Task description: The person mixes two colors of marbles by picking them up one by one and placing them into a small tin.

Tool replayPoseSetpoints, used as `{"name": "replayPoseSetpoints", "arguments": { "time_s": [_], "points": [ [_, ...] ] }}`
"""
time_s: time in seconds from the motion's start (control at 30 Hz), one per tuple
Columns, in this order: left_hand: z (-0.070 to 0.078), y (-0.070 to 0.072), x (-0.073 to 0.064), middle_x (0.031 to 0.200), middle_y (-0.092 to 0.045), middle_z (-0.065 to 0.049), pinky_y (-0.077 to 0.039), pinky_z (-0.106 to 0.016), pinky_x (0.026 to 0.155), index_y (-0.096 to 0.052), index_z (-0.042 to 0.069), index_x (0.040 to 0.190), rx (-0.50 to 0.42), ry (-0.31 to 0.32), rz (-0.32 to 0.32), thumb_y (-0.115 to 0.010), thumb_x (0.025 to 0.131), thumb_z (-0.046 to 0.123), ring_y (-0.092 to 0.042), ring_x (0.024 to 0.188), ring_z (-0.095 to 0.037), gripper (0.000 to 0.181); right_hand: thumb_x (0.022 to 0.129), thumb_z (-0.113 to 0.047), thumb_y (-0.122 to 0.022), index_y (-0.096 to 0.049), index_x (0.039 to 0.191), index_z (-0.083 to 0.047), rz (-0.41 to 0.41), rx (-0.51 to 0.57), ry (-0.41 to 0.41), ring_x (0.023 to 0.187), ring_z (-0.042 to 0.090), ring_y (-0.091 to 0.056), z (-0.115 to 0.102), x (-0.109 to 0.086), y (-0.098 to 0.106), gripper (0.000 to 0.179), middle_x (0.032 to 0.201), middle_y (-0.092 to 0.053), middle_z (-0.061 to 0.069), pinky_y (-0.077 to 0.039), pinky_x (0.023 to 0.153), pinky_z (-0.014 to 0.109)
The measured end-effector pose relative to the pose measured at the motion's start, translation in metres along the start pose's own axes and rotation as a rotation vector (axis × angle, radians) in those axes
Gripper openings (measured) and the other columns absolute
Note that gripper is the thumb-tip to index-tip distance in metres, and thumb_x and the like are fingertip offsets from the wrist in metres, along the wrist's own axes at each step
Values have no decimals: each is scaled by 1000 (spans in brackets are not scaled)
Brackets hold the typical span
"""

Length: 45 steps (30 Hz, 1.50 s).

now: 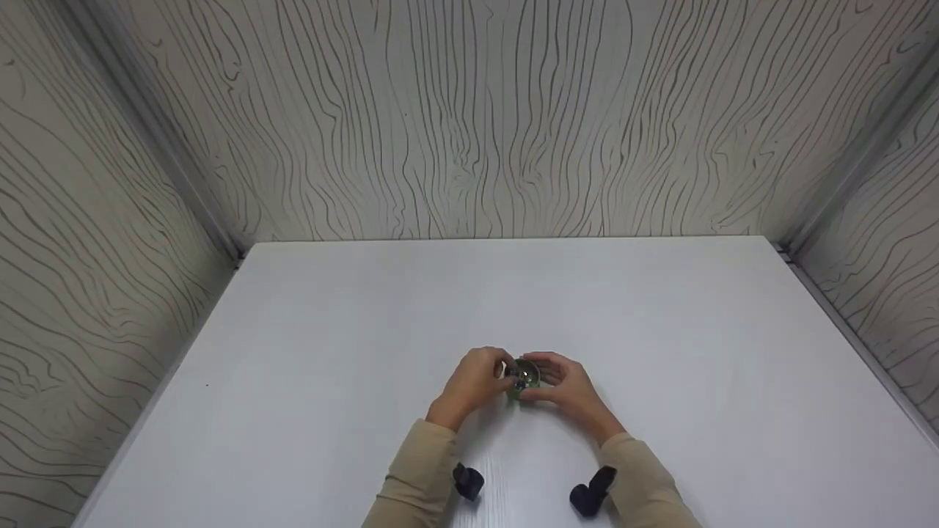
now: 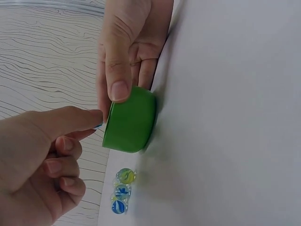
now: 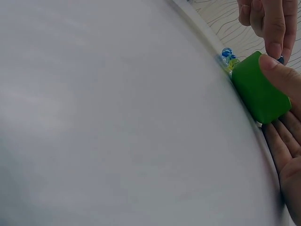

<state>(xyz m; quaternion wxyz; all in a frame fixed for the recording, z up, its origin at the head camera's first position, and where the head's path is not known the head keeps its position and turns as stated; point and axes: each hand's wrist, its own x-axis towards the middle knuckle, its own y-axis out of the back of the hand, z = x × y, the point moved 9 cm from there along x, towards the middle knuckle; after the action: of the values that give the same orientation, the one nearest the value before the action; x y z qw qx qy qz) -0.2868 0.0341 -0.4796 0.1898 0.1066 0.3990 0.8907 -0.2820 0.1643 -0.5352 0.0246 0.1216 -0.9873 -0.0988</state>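
A small green bowl [image 2: 129, 122] stands on the white table with its opening up. My right hand [image 1: 568, 389] holds it from the right, thumb [image 3: 273, 63] against the near side and fingers round the far side. At the rim, my left hand [image 1: 477, 378] pinches a blue marble [image 3: 281, 60] between thumb and index finger, the other fingers loosely curled. The fingertips cover most of that marble. Beside the bowl, on the left-hand side, clear glass marbles with blue and yellow swirls [image 2: 122, 191] lie close together on the table. Shiny glints show inside the bowl in the head view.
The white table [image 1: 330, 315] stretches out around both hands. Wood-grain patterned panels [image 1: 469, 117] rise behind it and at both sides. A black wrist camera [image 1: 467, 482] sticks out inward from the left sleeve, another camera [image 1: 590, 495] from the right.
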Motion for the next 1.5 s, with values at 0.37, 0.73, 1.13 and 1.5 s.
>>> {"name": "replayPoseSetpoints", "arguments": {
  "time_s": [0.37,0.73,1.13,1.5],
  "points": [
    [3,1,1,75,-59,-4,-32,-17,58,-72,3,97,31,-28,11,-71,84,9,-39,64,-4,14,74,-16,-82,-54,130,3,5,-18,-5,130,38,-52,1,0,-1,65,134,-57,25,-46,105,29],
    [-3,5,0,72,-48,3,-30,-18,57,-71,4,100,-7,12,2,-71,85,12,-38,65,-6,17,75,-16,-82,-54,130,2,5,-23,1,129,37,-53,-1,0,-1,64,134,-57,24,-46,105,32],
    [-9,7,-4,72,-50,3,-33,-17,57,-71,2,102,-45,30,10,-69,86,10,-41,64,-6,18,73,-18,-82,-55,129,3,6,-45,16,127,39,-54,-1,0,0,66,132,-58,24,-45,106,33],
    [-19,12,-6,72,-50,2,-32,-19,58,-71,3,102,-22,41,34,-69,85,10,-41,65,-7,19,72,-18,-83,-55,128,1,17,-44,-5,128,37,-54,0,0,1,66,133,-58,23,-45,106,33]
  ]
}}
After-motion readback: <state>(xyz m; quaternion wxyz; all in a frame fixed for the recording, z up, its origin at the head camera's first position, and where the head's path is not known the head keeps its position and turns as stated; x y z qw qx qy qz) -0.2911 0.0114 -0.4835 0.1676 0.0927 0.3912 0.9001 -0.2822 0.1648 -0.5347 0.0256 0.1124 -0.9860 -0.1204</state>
